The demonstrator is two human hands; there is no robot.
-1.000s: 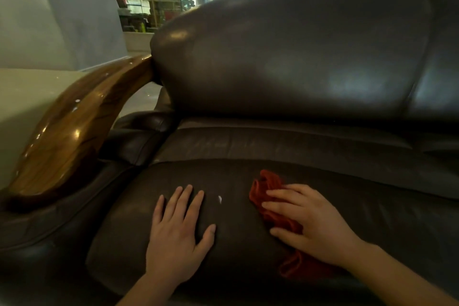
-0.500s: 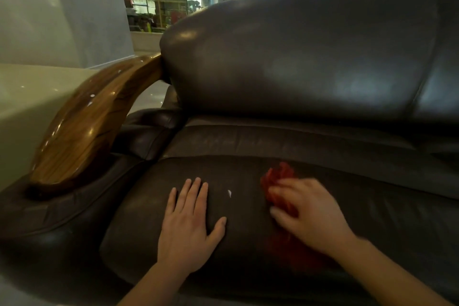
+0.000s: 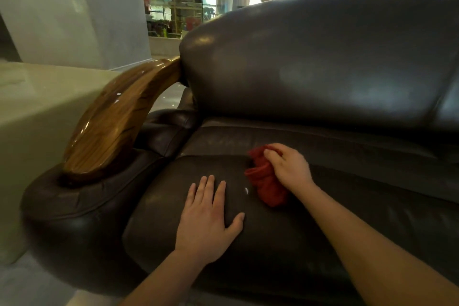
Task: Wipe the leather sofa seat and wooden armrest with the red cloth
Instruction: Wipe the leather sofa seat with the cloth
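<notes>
The red cloth [image 3: 267, 179] lay bunched on the sofa seat [image 3: 310, 238], grasped by the right hand [image 3: 289, 165]; left of it, the left hand [image 3: 207, 218] pressed flat, fingers spread.

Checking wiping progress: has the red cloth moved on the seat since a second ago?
Yes. The red cloth, bunched in the right hand, has shifted toward the backrest crease and closer to the small white speck, which stays beside the resting left hand.

R hand [image 3: 289, 167] now farther back on seat, red cloth [image 3: 267, 182] bunched
</notes>
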